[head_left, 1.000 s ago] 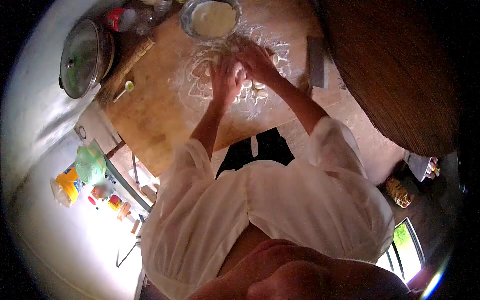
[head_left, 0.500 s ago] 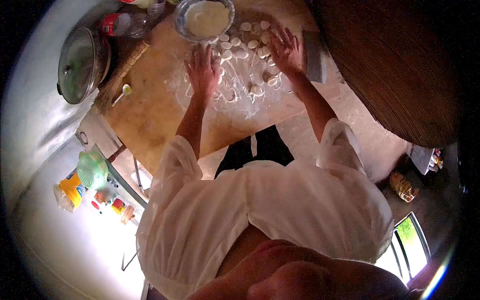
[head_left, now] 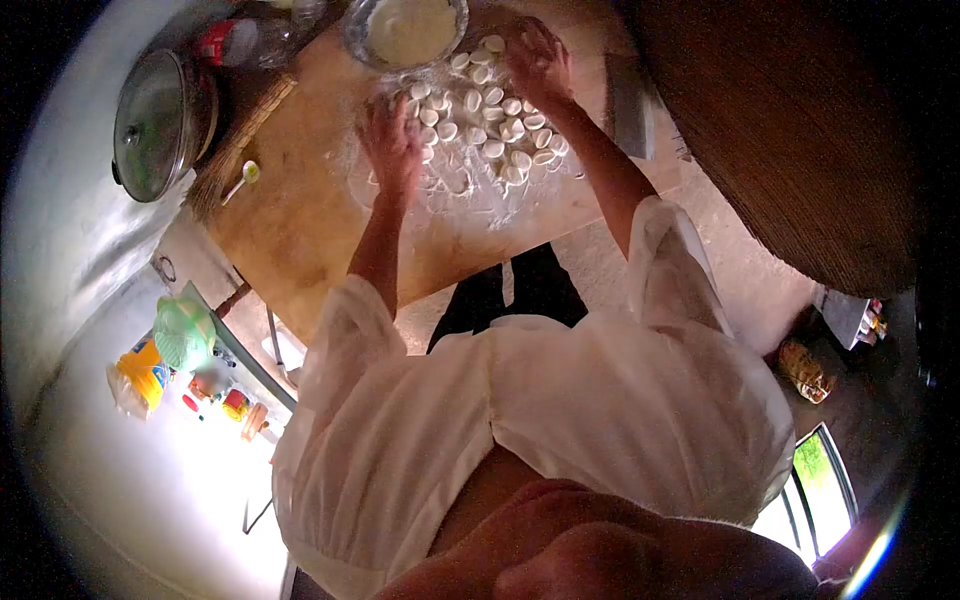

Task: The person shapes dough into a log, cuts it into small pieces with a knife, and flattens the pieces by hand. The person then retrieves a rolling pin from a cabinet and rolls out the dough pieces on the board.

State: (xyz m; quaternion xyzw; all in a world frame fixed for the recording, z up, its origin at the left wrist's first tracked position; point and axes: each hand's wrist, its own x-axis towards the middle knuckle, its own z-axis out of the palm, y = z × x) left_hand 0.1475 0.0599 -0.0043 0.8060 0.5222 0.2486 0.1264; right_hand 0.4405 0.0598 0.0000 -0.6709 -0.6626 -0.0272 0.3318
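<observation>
Several small white dough pieces (head_left: 493,149) lie loosely grouped on a floured wooden board (head_left: 290,225). My left hand (head_left: 392,140) is at the left edge of the group, palm down, its fingers apart and slightly blurred. At the far right edge of the group is my right hand (head_left: 540,65), fingers spread and a little bent over the board. Neither hand grips anything that I can see; what lies under the palms is hidden. Beyond them stands a metal bowl (head_left: 461,38) with white flour (head_left: 410,30) in it.
A lidded pot (head_left: 150,130) stands at the far left, near a straw brush (head_left: 262,110) and a plastic bottle with a red label (head_left: 228,42). A white spoon (head_left: 238,185) lies on the board's left side. A large woven brown surface (head_left: 800,130) is at right.
The dough pieces have shifted and spread between my hands, with more of them showing. My right hand has moved away and left; my left hand has moved slightly left and nearer to me.
</observation>
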